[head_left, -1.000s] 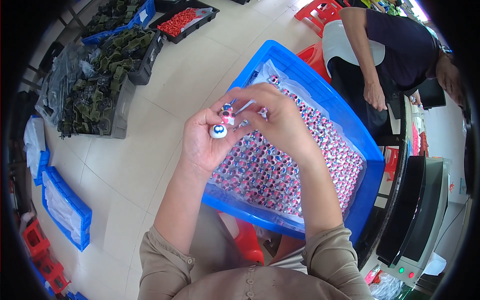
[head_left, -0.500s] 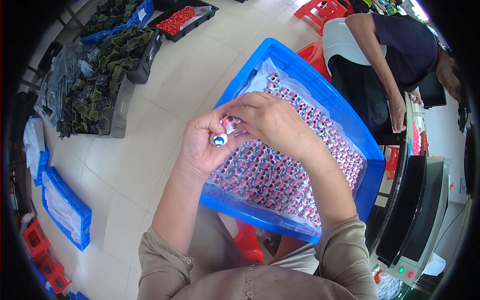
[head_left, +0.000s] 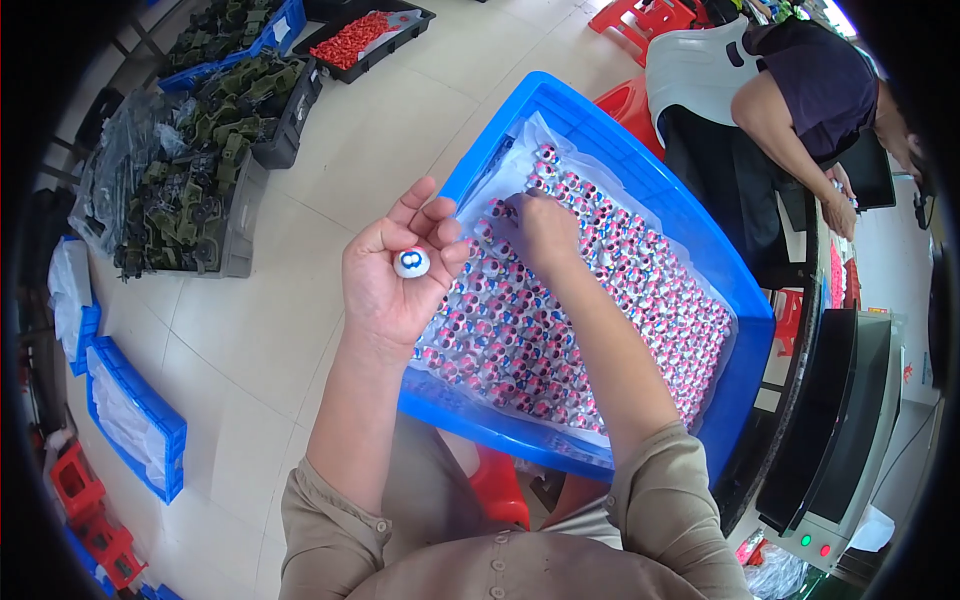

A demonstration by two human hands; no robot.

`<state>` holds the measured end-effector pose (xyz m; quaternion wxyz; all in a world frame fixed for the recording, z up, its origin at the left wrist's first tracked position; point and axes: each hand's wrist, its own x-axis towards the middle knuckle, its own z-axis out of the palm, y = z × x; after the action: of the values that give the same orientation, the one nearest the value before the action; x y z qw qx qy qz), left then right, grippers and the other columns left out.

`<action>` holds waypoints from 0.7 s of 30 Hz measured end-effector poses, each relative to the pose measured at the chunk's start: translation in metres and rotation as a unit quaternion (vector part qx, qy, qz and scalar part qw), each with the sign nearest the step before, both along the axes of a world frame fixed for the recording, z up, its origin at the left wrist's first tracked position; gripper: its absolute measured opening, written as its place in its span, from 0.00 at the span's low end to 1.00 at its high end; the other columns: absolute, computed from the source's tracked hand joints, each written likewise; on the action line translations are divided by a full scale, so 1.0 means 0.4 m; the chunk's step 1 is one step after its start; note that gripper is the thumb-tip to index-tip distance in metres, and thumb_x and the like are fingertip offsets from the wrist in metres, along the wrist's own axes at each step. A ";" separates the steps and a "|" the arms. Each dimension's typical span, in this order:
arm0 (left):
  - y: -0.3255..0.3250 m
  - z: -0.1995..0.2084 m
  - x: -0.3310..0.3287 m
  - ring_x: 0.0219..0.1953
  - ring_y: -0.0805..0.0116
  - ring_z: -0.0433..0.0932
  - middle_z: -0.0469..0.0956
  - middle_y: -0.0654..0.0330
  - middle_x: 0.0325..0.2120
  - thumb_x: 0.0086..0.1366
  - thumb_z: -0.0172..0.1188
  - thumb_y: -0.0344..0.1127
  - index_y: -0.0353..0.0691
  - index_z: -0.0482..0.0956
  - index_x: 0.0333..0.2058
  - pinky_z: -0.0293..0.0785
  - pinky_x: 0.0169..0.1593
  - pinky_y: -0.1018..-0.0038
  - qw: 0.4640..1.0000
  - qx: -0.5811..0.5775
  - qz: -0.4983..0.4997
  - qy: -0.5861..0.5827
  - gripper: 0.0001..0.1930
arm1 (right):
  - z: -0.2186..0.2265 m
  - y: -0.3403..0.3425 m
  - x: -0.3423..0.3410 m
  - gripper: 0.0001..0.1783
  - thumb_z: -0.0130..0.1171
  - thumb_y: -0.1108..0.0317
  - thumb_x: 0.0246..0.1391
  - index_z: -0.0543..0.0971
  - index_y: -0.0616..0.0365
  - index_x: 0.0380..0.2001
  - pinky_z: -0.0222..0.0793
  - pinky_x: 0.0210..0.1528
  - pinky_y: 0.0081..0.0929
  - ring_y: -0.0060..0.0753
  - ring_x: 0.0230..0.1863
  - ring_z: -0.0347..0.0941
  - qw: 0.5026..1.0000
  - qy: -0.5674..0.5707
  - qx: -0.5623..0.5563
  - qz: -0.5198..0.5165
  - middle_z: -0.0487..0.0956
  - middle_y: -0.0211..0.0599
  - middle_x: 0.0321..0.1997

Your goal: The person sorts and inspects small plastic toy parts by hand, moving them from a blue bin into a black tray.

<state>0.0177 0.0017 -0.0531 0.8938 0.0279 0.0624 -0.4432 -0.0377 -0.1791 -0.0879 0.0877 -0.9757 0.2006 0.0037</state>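
Palm of left hand point(head_left: 392, 282) cradles white ball point(head_left: 411, 263), fingers loose.

Small pieces point(head_left: 600, 300) fill the tray point(head_left: 720, 390); crates point(head_left: 220, 190) lie left
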 end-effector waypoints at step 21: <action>-0.021 0.056 -0.026 0.46 0.65 0.69 0.70 0.54 0.43 0.66 0.37 0.41 0.32 0.67 0.46 0.67 0.49 0.66 0.991 0.117 -0.011 -0.066 0.19 | 0.256 0.112 -0.045 0.17 0.60 0.76 0.35 0.78 0.57 0.36 0.70 0.36 0.29 0.38 0.35 0.72 0.914 -0.242 0.109 0.308 0.75 0.36 0.40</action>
<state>0.0073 -0.0069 -0.0307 0.8816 0.1623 0.0545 -0.4398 -0.0556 -0.1342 0.0145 0.2336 -0.9448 -0.1383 -0.1835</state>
